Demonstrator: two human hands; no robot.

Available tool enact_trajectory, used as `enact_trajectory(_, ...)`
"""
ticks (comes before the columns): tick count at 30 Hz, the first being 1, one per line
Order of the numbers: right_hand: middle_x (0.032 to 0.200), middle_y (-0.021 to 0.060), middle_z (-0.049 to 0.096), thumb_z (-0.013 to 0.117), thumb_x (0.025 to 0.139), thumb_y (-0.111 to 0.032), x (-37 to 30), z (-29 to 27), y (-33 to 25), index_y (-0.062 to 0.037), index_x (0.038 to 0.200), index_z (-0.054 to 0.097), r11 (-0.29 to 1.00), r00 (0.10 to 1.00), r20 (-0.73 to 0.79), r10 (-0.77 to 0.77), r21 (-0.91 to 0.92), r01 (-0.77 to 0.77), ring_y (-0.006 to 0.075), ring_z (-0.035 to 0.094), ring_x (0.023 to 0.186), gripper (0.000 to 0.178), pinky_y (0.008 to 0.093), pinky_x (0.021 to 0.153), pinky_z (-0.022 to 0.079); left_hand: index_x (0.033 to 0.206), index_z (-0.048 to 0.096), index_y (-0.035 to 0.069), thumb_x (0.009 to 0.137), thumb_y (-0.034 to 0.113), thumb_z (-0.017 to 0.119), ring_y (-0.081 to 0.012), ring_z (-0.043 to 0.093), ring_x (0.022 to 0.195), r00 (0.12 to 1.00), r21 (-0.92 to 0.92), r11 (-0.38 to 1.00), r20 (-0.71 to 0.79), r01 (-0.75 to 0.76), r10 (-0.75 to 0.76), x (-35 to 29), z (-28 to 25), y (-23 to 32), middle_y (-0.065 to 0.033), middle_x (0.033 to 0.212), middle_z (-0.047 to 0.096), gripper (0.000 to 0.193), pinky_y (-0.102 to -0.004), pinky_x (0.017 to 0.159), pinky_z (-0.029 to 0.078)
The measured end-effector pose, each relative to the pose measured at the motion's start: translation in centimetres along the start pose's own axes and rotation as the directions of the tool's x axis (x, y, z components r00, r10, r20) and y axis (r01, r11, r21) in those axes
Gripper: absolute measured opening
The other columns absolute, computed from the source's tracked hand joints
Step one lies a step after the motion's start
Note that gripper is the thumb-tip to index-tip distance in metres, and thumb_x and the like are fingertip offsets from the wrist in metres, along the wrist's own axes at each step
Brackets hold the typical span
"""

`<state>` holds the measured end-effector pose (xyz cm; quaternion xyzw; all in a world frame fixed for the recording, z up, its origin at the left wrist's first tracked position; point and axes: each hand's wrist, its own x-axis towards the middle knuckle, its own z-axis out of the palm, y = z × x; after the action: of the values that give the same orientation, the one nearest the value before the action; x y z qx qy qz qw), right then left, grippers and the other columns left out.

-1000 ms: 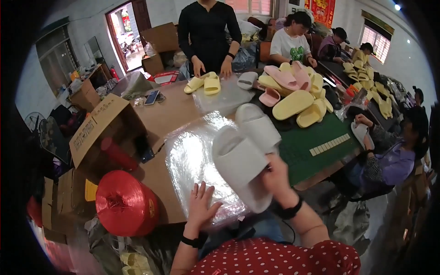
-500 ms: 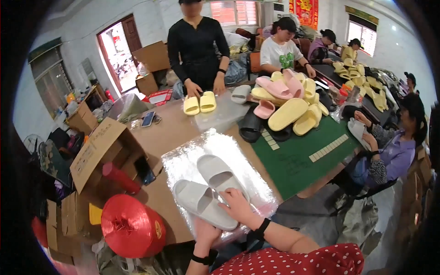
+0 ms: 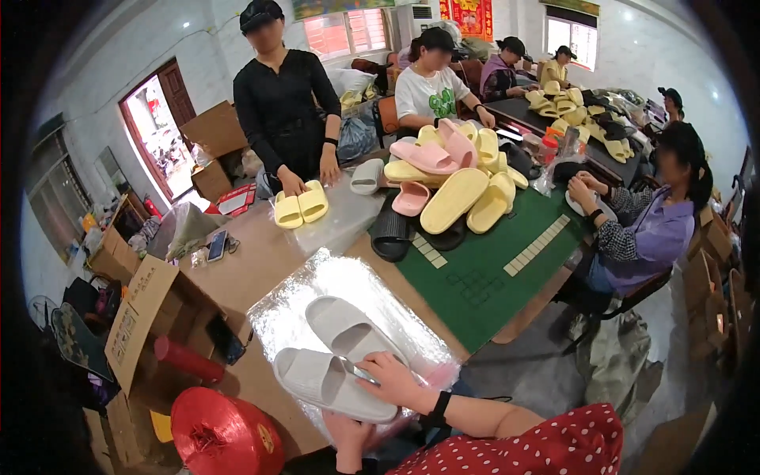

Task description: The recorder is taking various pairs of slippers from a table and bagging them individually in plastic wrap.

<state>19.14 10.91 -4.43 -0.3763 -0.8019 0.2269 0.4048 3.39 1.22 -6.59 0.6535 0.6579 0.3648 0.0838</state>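
Observation:
A pair of light grey slide slippers lies on a stack of shiny clear plastic bags (image 3: 273, 305) at the table's near edge. My left hand (image 3: 346, 431) grips the nearer slipper (image 3: 305, 372) from below, round its heel end; its fingers are partly hidden under the sole. My right hand (image 3: 389, 381) reaches in from the right, its curled fingertips on that slipper's inner edge just behind the strap. The farther slipper (image 3: 340, 321) rests alongside, its heel partly covered by my right hand.
A pile of yellow, pink and black slippers (image 3: 455, 198) sits beyond, on a green mat (image 3: 495, 293). Opposite, a person in black (image 3: 281, 111) touches yellow slippers (image 3: 301, 207). An open carton (image 3: 142, 324) and a red twine roll (image 3: 226, 435) stand left. At right sits a person in purple (image 3: 653, 229).
The view has tilted up and turned slightly right, so everything sits lower and further left. Both my hands keep about the same hold on the grey slippers.

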Motion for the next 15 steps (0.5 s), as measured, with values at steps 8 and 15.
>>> enact_trajectory(8, 0.112, 0.0099, 0.058, 0.073, 0.086, -0.022, 0.07, 0.4, 0.02, -0.0092, 0.116, 0.064, 1.0, 0.999, -0.032, -0.01, -0.016, 0.009, 0.0306, 0.056, 0.103, 0.034, 0.0396, 0.089, 0.049, 0.117, 0.069, 0.007, 0.069, 0.045, 0.075, -0.0442, 0.052, 0.118, 1.0, -0.013, 1.0, -0.023, 0.016, -0.016, -0.4, 0.21, -0.59, -0.0198, 0.125, 0.063, 0.061, -0.0539, 0.103, 0.036)
enact_trajectory(15, 0.113, 0.0095, 0.058, 0.071, 0.087, -0.024, 0.16, 0.44, 0.12, -0.0076, 0.116, 0.063, 0.999, 0.999, -0.038, -0.013, -0.039, 0.011, 0.029, 0.056, 0.105, 0.034, 0.0399, 0.088, 0.05, 0.116, 0.07, 0.009, 0.068, 0.042, 0.075, -0.0423, 0.051, 0.118, 0.999, 0.003, 0.999, 0.025, 0.04, -0.04, -0.15, 0.01, -0.38, -0.0164, 0.123, 0.064, 0.059, -0.0522, 0.102, 0.037)
